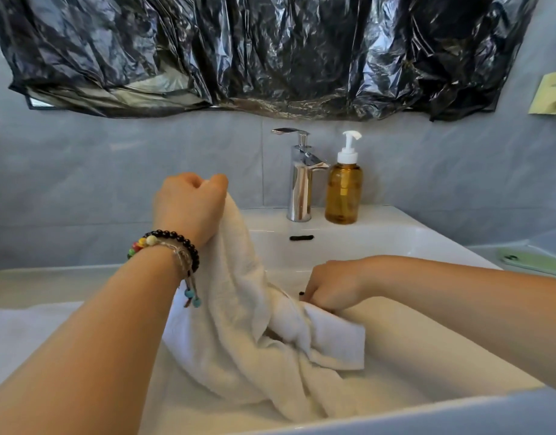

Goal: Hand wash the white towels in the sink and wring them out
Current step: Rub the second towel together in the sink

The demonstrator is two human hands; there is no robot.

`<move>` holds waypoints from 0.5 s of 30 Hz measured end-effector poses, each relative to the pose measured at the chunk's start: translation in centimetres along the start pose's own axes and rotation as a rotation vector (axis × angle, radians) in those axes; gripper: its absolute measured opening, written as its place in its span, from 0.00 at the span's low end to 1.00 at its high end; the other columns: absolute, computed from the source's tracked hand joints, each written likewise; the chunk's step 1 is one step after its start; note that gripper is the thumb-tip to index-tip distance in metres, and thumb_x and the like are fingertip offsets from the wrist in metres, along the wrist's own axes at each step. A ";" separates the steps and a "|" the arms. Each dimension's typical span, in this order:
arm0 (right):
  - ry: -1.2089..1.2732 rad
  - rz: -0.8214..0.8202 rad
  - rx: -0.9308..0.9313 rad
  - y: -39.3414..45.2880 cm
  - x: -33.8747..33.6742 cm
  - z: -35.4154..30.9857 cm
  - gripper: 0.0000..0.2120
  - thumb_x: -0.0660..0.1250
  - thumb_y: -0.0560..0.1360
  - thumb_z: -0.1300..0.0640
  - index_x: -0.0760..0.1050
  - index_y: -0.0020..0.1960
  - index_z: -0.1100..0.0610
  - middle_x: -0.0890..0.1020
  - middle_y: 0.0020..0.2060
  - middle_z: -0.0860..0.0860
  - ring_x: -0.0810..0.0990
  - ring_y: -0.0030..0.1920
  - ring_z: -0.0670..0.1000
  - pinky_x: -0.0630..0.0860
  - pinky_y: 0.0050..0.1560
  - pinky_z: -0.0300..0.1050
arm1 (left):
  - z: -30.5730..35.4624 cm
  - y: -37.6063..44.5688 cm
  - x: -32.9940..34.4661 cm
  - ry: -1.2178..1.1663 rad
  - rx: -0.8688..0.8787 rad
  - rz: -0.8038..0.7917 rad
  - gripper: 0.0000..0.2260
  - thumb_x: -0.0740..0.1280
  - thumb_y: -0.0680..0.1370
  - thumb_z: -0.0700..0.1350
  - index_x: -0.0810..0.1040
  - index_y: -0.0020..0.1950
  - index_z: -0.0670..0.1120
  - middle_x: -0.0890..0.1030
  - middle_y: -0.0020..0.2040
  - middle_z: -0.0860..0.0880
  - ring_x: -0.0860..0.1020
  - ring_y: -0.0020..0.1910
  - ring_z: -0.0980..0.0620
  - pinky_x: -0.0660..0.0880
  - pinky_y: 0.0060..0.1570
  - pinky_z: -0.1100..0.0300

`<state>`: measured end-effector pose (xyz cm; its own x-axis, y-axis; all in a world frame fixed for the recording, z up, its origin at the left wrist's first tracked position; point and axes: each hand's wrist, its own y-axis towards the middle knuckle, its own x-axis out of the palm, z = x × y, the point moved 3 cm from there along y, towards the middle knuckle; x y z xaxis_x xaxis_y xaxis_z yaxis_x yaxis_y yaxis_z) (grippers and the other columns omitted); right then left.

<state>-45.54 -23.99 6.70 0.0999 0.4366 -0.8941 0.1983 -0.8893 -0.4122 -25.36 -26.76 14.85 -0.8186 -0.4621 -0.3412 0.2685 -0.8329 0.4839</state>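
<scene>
White towel (239, 324) gripped in left hand (188, 205) fingers, right hand (333, 285) clutching lower fold

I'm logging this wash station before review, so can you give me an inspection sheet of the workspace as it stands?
Surface: white ceramic sink, basin in use; no water seen running from the chrome tap.
Job's things: white terry towel lifted at one end, its rest draped into the basin.
Clutter: amber pump soap bottle upright beside the tap; pale green flat object on the right ledge.
Hands: left hand grips the towel's raised end; right hand grips a lower fold.
Cables: nothing seen.
Surroundings: grey tiled wall; crumpled black plastic sheet hung above.
</scene>
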 end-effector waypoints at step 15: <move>1.484 0.282 -0.156 -1.1 -1.9 2.6 0.32 0.51 0.78 0.33 0.78 0.61 0.57 0.82 0.57 0.58 0.80 0.59 0.58 0.73 0.64 0.57 | 2.6 -1.6 4.8 -0.531 -0.100 -0.304 0.10 0.67 0.79 0.43 0.72 0.59 0.43 0.78 0.51 0.46 0.77 0.44 0.50 0.75 0.41 0.57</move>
<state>-48.50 -24.20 8.44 0.9933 0.0821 0.0814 0.0940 -0.9833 -0.1556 -31.05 -26.89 14.48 -0.9999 -0.0061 0.0085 0.0086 -0.9398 0.3416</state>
